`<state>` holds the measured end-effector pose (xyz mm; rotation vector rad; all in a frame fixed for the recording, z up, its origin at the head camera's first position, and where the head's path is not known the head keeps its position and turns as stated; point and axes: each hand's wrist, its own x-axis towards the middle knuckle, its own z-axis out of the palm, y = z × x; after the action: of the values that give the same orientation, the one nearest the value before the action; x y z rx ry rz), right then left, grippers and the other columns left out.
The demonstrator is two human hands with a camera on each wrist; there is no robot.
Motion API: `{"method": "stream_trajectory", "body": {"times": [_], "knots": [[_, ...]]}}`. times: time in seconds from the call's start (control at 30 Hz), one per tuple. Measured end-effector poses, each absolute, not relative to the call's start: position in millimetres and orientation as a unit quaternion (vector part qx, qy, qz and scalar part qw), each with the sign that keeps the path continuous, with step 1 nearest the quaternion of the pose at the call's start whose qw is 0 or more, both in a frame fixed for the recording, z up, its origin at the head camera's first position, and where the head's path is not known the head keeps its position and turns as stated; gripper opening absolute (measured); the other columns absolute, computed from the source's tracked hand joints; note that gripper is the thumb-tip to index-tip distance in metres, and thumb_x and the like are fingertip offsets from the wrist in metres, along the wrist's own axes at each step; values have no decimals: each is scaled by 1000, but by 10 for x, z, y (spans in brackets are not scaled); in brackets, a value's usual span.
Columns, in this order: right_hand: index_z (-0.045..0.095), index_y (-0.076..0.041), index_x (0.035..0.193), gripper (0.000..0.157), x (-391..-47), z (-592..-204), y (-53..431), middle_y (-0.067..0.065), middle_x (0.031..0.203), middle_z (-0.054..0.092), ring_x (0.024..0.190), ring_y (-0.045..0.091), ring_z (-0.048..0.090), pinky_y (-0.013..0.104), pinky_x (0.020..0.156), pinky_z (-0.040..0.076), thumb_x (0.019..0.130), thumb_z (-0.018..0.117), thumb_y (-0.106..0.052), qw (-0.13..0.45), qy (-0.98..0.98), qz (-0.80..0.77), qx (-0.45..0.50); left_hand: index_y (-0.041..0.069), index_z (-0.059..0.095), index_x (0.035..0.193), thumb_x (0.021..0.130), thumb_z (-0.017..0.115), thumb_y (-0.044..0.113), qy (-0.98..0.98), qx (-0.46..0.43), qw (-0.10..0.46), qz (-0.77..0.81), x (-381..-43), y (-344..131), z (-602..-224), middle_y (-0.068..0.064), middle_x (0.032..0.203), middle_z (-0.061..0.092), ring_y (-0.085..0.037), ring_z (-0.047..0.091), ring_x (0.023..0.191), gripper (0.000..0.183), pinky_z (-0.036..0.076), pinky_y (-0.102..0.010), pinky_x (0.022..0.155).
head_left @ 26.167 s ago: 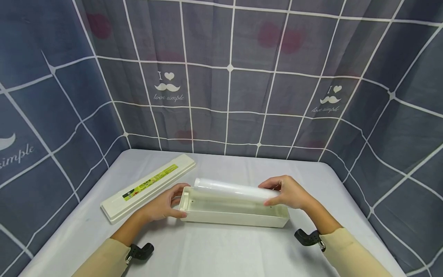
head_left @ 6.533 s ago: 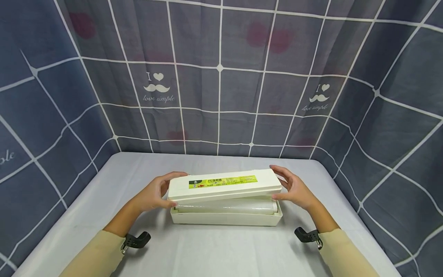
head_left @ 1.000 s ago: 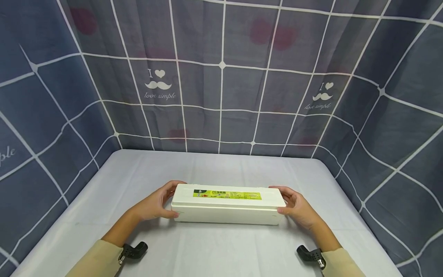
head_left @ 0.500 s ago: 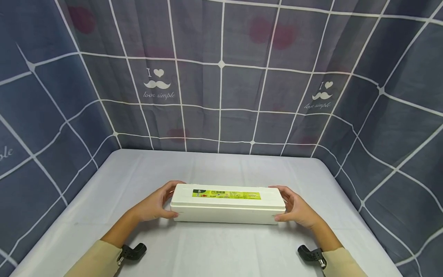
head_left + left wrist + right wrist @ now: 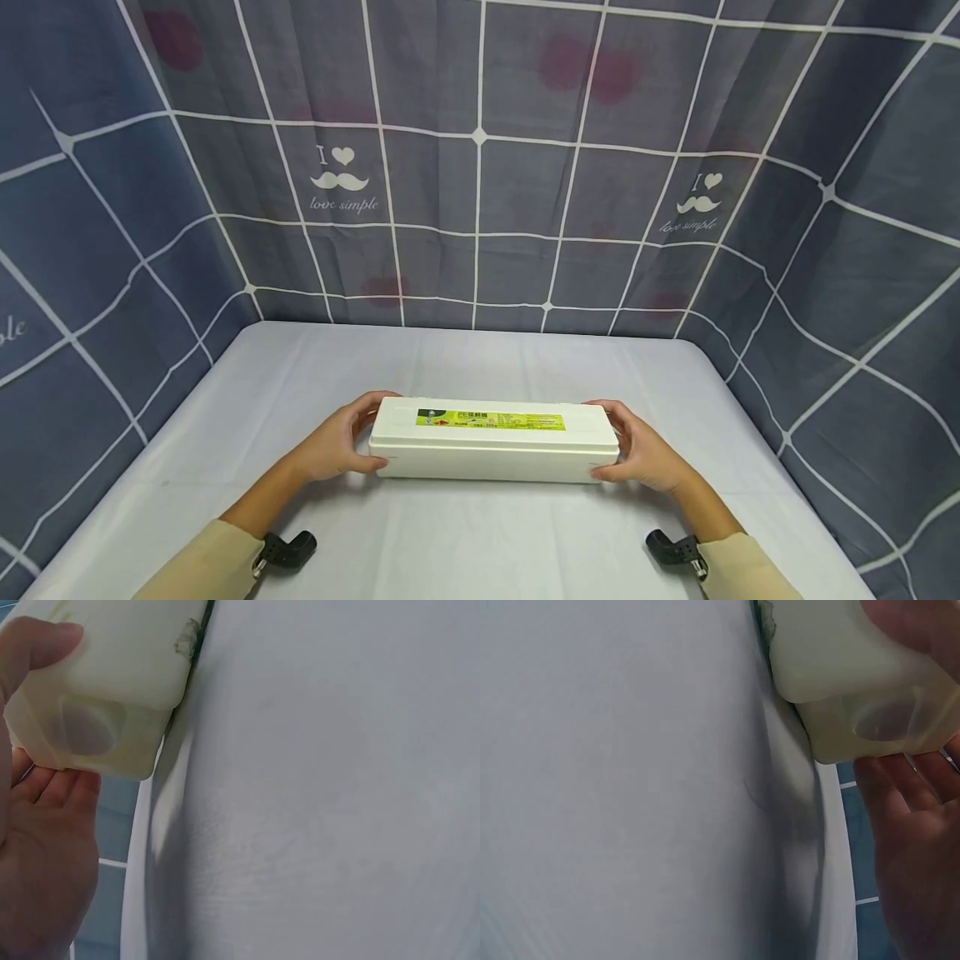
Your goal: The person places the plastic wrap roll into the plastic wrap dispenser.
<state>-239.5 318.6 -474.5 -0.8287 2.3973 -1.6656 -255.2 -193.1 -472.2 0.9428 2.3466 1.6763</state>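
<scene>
A long cream plastic cling film box (image 5: 491, 464) sits on the table with its lid (image 5: 405, 429) lying flat on top. A green and yellow label (image 5: 491, 420) runs along the lid. My left hand (image 5: 341, 437) grips the left end, thumb on the front wall and fingers behind. At the other end my right hand (image 5: 641, 446) holds the box the same way, its thumb low on the front. Both wrist views show the box end (image 5: 94, 735) between thumb and fingers. The film roll is hidden inside.
A white cloth (image 5: 480, 542) covers the table. A dark blue checked curtain (image 5: 442, 183) hangs behind it and on both sides. Black wrist cameras (image 5: 288, 550) are strapped at both sleeves.
Earlier my right hand held the film roll over the open box; later both hands held the lid tilted above it. Now the lid lies level. Lately my right thumb slid slightly down and left.
</scene>
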Motion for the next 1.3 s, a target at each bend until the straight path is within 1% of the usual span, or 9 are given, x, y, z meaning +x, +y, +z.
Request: {"method": "stream_trajectory", "body": {"times": [0.17, 0.43, 0.57, 0.7, 0.93, 1.07, 1.13, 1.2, 1.3], "knots": [[45, -4, 143, 94, -2395, -4741, 3176, 12, 139, 56, 120, 6, 61, 20, 95, 55, 63, 94, 2, 33, 794, -543, -270, 10, 52, 145, 66, 95, 5, 780, 301, 38, 547, -2554, -1928, -4726, -10, 143, 58, -3, 54, 129, 91, 36, -8, 111], [50, -1, 139, 89, -2402, -4742, 3167, 24, 137, 57, 119, 5, 62, 16, 99, 52, 62, 94, 3, 2, 801, -531, -278, 14, 55, 143, 61, 94, 2, 796, 283, 28, 535, -2519, -1903, -4682, -5, 142, 61, -4, 54, 131, 92, 38, -9, 110], [52, -1, 139, 88, -2406, -4736, 3172, 24, 138, 57, 120, 6, 62, 16, 100, 52, 62, 94, 3, -6, 802, -528, -279, 16, 56, 141, 61, 93, 0, 799, 283, 20, 530, -2529, -1894, -4679, -4, 139, 62, -7, 57, 129, 90, 40, -10, 109], [51, -4, 141, 90, -2407, -4724, 3177, 20, 143, 55, 123, 5, 61, 16, 101, 51, 63, 95, 0, 6, 804, -528, -273, 16, 56, 141, 61, 93, 0, 801, 287, 27, 525, -2541, -1901, -4667, -4, 139, 61, -5, 55, 127, 90, 38, -10, 110], [46, -6, 148, 95, -2412, -4727, 3220, 22, 158, 42, 132, -2, 54, 14, 102, 49, 67, 96, -8, 37, 807, -521, -277, 13, 51, 142, 66, 95, 6, 797, 306, 66, 517, -2552, -1931, -4609, -7, 142, 56, 0, 50, 131, 88, 36, -8, 111], [45, 1, 146, 77, -2411, -4715, 3207, 33, 154, 40, 130, -3, 53, 17, 97, 54, 80, 84, -1, 38, 796, -529, -292, 13, 49, 144, 68, 95, 10, 794, 315, 69, 516, -2547, -1948, -4619, -8, 144, 54, 1, 49, 132, 89, 35, -8, 112], [45, 5, 145, 67, -2409, -4697, 3190, 36, 151, 42, 126, -3, 55, 19, 93, 56, 86, 78, 1, 35, 793, -533, -293, 12, 48, 146, 72, 93, 12, 791, 318, 70, 518, -2545, -1954, -4624, -10, 147, 52, 2, 47, 134, 86, 34, -8, 112], [46, 7, 144, 62, -2405, -4675, 3175, 38, 149, 42, 125, -4, 56, 19, 91, 57, 89, 75, 2, 31, 795, -533, -288, 13, 47, 146, 78, 89, 12, 785, 320, 72, 525, -2546, -1960, -4632, -11, 149, 49, 3, 45, 135, 80, 34, -9, 113], [49, 4, 142, 61, -2400, -4636, 3161, 35, 147, 44, 124, -4, 56, 16, 96, 54, 87, 77, 0, 29, 799, -536, -271, 12, 49, 146, 87, 82, 12, 776, 322, 75, 537, -2561, -1967, -4641, -13, 151, 47, 3, 45, 136, 68, 35, -9, 113]]}}
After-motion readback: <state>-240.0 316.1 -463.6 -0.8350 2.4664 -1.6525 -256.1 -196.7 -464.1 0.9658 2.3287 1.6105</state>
